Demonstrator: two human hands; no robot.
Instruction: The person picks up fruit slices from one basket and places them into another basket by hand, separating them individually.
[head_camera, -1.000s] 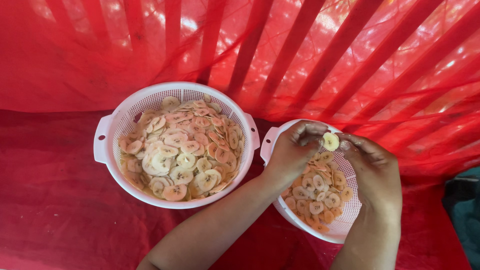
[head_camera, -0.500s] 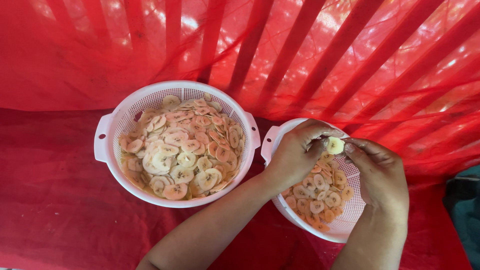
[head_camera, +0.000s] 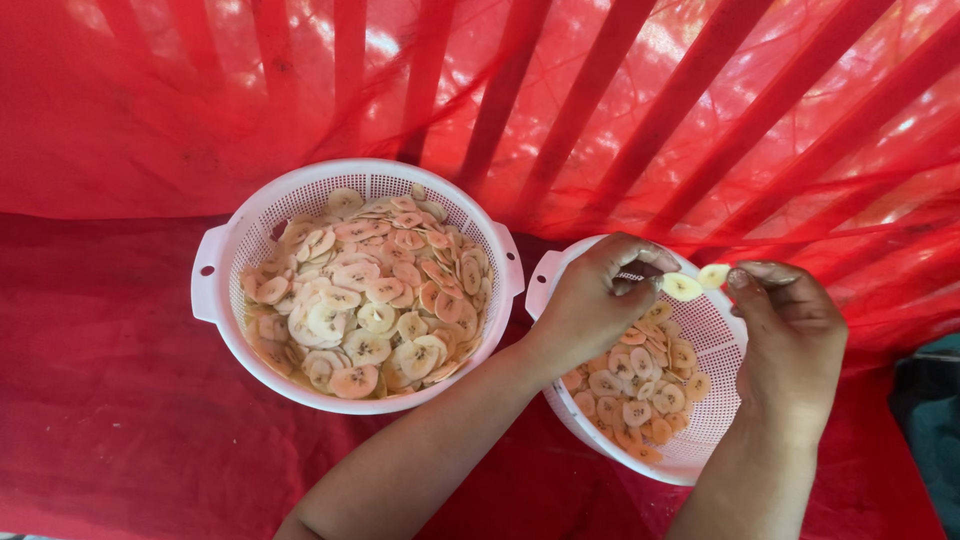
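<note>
Right of centre, left hand (head_camera: 590, 305) and right hand (head_camera: 790, 330) each pinch a banana slice (head_camera: 682, 287), separating stuck slices above the smaller colander (head_camera: 700, 455)

2 pale round banana slices are pinched at fingertip level above the smaller white colander (head_camera: 700, 455): 1 slice (head_camera: 682, 288) by the left hand (head_camera: 590, 305), the other slice (head_camera: 713, 275) by the right hand (head_camera: 790, 335), just beside each other.

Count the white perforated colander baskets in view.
2. The larger colander basket sits left, heaped with fruit slices; the smaller colander basket sits right, under both hands. None seems hidden.
</note>
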